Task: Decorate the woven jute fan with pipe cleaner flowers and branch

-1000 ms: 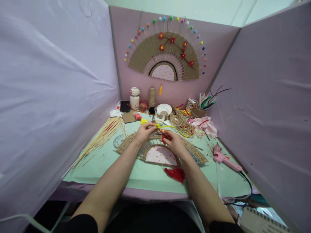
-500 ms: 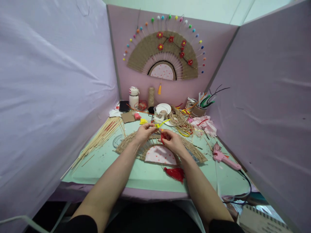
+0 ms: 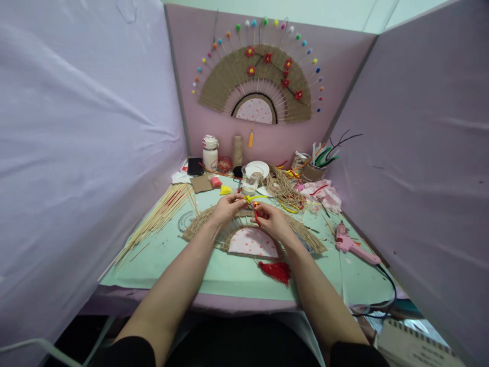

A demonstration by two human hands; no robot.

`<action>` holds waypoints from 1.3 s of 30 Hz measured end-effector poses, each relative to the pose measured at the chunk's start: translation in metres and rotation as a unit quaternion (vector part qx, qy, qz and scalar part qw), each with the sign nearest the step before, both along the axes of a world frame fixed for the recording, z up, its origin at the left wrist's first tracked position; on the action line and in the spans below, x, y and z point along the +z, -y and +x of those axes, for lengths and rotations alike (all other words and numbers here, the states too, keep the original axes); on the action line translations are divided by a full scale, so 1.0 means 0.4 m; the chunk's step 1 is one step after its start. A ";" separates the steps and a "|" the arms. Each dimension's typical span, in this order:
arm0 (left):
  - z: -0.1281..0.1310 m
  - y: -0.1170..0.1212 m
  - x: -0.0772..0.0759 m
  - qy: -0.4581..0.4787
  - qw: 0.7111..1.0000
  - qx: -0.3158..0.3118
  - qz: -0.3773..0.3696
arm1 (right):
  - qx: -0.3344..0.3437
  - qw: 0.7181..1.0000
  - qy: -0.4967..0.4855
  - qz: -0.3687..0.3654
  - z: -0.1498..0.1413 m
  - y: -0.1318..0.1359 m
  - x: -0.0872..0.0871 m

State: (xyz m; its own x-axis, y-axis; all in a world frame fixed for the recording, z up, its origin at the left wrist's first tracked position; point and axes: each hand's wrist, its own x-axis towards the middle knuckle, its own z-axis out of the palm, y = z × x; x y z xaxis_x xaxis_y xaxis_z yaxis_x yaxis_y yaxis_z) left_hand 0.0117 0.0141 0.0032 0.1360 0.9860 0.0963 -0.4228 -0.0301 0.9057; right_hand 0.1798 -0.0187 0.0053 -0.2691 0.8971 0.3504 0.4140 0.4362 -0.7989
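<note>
Through the head camera I see two bare hands, close but apart, above the middle of a pale green table point(image 3: 171, 265). The left hand point(image 3: 228, 206) pinches a yellow pipe cleaner point(image 3: 249, 198), bunched at the fingertips, its loose end running to the right. The right hand point(image 3: 272, 219) is closed around what look like red-handled scissors point(image 3: 257, 219), tips close to the yellow bunch; I cannot tell whether the blades touch it.

The change is small: half a second ago the loose end slanted up toward the far right; now it lies nearly level. Both hands have hardly shifted. I judge this a slight turn of the stem within the left grip, with the close work at its bunched end still under way.

Below the hands, a twine fan point(image 3: 200, 223) lies unmoved, a red tassel point(image 3: 275, 271) at its near side.
</note>
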 end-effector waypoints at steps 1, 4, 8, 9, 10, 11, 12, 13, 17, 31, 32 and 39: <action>0.000 -0.001 -0.001 -0.003 1.000 0.000 0.000 | -0.001 1.000 0.005 0.002 -0.001 0.000 0.000; -0.003 -0.005 -0.006 -0.021 1.000 -0.003 -0.002 | 0.004 1.000 0.013 0.003 -0.001 -0.002 -0.004; -0.010 -0.011 -0.013 -0.048 0.999 -0.017 0.000 | 0.021 1.000 -0.005 -0.018 0.002 -0.007 -0.013; -0.011 -0.012 -0.015 -0.052 0.998 -0.019 0.000 | 0.025 0.999 -0.009 -0.025 0.004 -0.007 -0.014; -0.012 -0.013 -0.018 -0.054 0.998 -0.021 0.002 | 0.028 0.999 -0.010 -0.030 0.005 -0.008 -0.015; -0.013 -0.013 -0.019 -0.057 0.998 -0.023 0.004 | 0.028 0.999 -0.010 -0.034 0.006 -0.008 -0.016; -0.013 -0.013 -0.021 -0.060 0.998 -0.024 0.006 | 0.026 0.999 -0.009 -0.035 0.006 -0.008 -0.016; -0.012 -0.013 -0.021 -0.062 0.998 -0.026 0.007 | 0.023 0.999 -0.007 -0.036 0.006 -0.008 -0.016; -0.006 -0.009 -0.015 -0.044 0.999 -0.022 -0.001 | 0.012 0.999 -0.010 -0.033 -0.001 -0.008 -0.017; -0.006 0.000 0.029 0.043 0.998 0.033 -0.035 | -0.274 0.955 0.114 0.003 0.235 -0.082 0.067; -0.005 0.000 0.030 0.044 0.998 0.038 -0.039 | -0.288 0.941 0.175 -0.014 0.269 -0.104 0.074; -0.008 -0.004 0.028 0.050 0.997 0.049 -0.026 | -0.372 0.827 0.396 -0.142 0.391 -0.247 0.060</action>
State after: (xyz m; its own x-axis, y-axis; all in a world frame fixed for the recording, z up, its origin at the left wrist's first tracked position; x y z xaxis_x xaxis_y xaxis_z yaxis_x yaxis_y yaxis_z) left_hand 0.0086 0.0159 0.0146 0.0316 0.9981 0.0534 -0.5085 -0.0300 0.8605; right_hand 0.3364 0.0800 0.0293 0.3499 0.9337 0.0759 0.9266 -0.3331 -0.1744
